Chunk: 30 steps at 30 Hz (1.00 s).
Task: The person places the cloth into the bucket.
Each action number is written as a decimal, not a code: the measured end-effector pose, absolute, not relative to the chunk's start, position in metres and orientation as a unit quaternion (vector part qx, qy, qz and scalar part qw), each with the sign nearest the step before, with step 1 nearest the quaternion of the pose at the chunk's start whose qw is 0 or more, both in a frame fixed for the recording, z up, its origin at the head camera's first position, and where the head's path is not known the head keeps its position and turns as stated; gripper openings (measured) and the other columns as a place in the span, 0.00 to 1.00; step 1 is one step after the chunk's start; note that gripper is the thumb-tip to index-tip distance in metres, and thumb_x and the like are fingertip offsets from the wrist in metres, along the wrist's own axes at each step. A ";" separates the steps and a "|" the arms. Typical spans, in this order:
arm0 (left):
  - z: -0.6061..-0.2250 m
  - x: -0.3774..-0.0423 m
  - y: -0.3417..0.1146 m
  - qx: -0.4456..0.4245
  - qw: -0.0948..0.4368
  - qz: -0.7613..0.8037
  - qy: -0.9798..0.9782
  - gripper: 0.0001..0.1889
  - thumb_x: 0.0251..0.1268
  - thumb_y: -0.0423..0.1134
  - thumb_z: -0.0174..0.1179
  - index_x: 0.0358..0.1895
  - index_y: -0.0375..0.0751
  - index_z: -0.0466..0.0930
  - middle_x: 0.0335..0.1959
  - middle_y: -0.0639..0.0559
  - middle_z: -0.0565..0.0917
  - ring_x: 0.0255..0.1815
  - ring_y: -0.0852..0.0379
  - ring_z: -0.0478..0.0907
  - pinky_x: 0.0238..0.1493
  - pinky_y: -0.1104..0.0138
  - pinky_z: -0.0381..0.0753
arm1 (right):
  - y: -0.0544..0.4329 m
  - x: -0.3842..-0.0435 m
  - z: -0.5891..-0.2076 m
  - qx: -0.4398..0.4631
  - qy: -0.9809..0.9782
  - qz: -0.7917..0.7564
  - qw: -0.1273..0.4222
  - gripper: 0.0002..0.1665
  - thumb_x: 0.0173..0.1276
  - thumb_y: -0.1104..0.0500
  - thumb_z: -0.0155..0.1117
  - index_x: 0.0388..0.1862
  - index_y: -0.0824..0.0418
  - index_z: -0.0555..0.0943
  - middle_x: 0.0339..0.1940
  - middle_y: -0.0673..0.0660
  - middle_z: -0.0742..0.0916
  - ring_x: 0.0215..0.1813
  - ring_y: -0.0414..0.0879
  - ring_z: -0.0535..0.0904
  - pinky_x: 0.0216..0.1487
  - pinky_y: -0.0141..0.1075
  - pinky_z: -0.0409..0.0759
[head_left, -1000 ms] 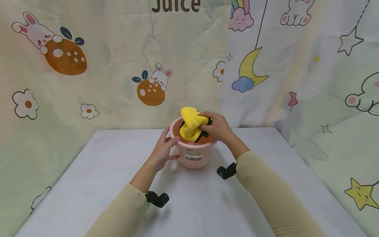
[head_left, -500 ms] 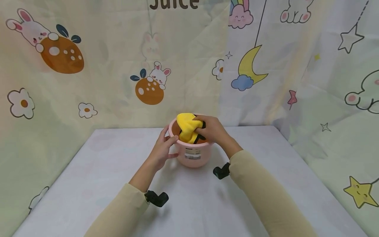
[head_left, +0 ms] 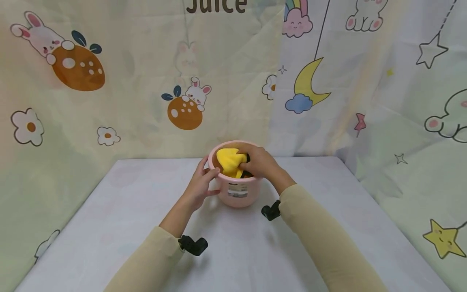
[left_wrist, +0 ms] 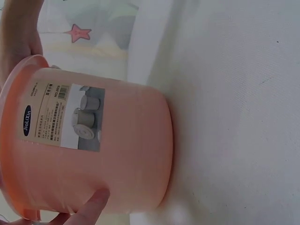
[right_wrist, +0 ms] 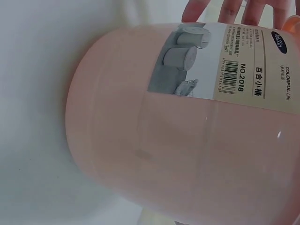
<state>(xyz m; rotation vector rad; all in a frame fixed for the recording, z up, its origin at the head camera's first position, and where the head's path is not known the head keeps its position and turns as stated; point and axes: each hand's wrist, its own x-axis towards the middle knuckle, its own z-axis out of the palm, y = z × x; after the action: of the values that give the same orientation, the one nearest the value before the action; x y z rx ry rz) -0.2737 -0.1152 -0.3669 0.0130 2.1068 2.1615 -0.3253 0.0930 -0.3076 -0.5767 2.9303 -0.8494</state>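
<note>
A pink bucket (head_left: 238, 201) with a paper label stands upright on the white table. My left hand (head_left: 196, 187) holds it at the left, thumb at the rim and fingers spread along the wall. In the left wrist view, one fingertip (left_wrist: 96, 202) lies against the bucket wall (left_wrist: 136, 154). My right hand (head_left: 260, 163) reaches over the right rim and pinches a bunched yellow cloth (head_left: 228, 159) with black edging. Most of the cloth sits below the rim, its lower part hidden by the front wall. The right wrist view shows the bucket's side (right_wrist: 164, 150) and fingers of my left hand (right_wrist: 229, 10).
The white table (head_left: 146, 194) spreads around the bucket. A cartoon-printed fabric backdrop (head_left: 138, 81) hangs right behind the table's far edge and along the sides. Small black wrist cameras sit on the left wrist (head_left: 193, 245) and right wrist (head_left: 271, 211).
My right hand has lowered the yellow cloth from above the rim down into the bucket, shifting slightly left. The left hand keeps its place on the bucket.
</note>
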 end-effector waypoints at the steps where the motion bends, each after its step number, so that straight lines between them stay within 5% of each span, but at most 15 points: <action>1: -0.367 -0.274 -0.115 0.004 0.061 0.715 0.697 0.41 0.77 0.49 0.55 0.85 0.63 0.42 0.80 0.42 0.59 0.77 0.41 0.65 0.60 0.38 0.81 | 0.093 -0.325 -0.307 -0.189 0.943 -0.274 0.021 0.25 0.72 0.59 0.68 0.67 0.50 0.79 0.62 0.54 0.83 0.58 0.54 0.79 0.68 0.53 0.79; 13: -0.360 -0.270 -0.114 0.012 0.056 0.718 0.693 0.40 0.78 0.47 0.54 0.85 0.63 0.42 0.80 0.43 0.59 0.77 0.41 0.65 0.60 0.38 0.80 | 0.089 -0.330 -0.303 -0.214 0.950 -0.226 0.018 0.22 0.68 0.60 0.71 0.61 0.57 0.84 0.60 0.53 0.86 0.59 0.52 0.79 0.71 0.50 0.77; 30: -0.364 -0.271 -0.114 0.006 0.059 0.717 0.694 0.40 0.77 0.46 0.54 0.85 0.64 0.43 0.79 0.43 0.61 0.78 0.41 0.65 0.60 0.37 0.80 | 0.087 -0.331 -0.307 -0.218 0.956 -0.193 0.030 0.16 0.69 0.56 0.72 0.55 0.55 0.87 0.52 0.51 0.88 0.53 0.50 0.79 0.61 0.44 0.82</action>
<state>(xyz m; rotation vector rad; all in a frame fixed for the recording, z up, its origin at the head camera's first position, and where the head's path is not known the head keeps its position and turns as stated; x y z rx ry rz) -0.2706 -0.1137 -0.3638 0.0186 2.1029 2.1733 -0.3311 0.0874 -0.3065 -0.6722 2.9488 -0.5947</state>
